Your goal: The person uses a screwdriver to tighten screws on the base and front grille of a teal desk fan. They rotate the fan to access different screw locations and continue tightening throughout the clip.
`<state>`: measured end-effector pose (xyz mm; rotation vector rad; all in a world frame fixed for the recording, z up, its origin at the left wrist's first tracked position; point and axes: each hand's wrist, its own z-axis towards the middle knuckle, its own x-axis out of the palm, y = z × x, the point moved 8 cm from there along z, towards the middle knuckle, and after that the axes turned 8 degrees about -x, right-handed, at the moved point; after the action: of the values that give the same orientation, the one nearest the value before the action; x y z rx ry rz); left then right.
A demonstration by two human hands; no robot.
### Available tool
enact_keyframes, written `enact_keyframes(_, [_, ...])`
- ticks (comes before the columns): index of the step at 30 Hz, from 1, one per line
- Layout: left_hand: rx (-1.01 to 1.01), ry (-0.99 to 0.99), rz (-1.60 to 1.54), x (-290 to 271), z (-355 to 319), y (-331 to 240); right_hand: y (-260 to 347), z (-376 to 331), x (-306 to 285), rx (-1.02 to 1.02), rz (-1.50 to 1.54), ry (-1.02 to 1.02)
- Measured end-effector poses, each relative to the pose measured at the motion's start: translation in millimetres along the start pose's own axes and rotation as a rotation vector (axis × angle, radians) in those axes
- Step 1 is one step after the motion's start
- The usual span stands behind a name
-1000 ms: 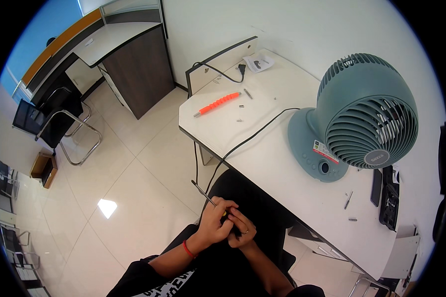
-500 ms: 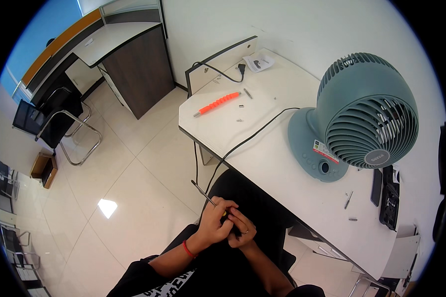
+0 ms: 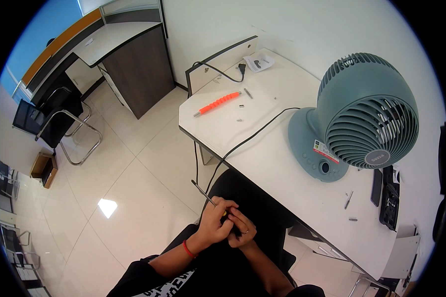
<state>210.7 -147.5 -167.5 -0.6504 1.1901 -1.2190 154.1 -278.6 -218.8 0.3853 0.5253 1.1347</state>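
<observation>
Over my lap, my left hand [image 3: 217, 221] is closed around a screwdriver. Its thin metal shaft [image 3: 203, 192] points up and to the left, out past my fingers. A bit of yellow on the handle [image 3: 225, 214] peeks out between my two hands; the rest of the handle is covered. My right hand [image 3: 242, 228], with a ring on one finger, is closed at the handle end, its fingers touching my left hand. On the desk ahead stands a blue-green fan [image 3: 366, 114], its front grille tilted down to the right.
The white desk [image 3: 267, 143] bears an orange flexible shaft [image 3: 218, 104], small metal bits [image 3: 248, 93], a folded paper [image 3: 259, 62] and a black tool case [image 3: 390, 203]. The fan's black cord [image 3: 252, 134] hangs over the desk's near edge. A black chair [image 3: 54, 116] stands at left.
</observation>
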Motion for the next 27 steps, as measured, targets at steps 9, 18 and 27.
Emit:
enact_keyframes(9, [-0.046, 0.04, -0.016, 2.2, -1.6, 5.2, 0.2, 0.1, -0.5, -0.013, -0.007, 0.001])
enact_keyframes(18, [-0.002, 0.001, 0.004, 0.8, 1.0, -0.1, -1.2, -0.8, -0.5, -0.01, 0.002, 0.003])
enact_keyframes(27, [-0.016, 0.017, -0.004, 1.6, 0.7, 2.3, -1.2, -0.2, -0.8, -0.008, 0.006, 0.007])
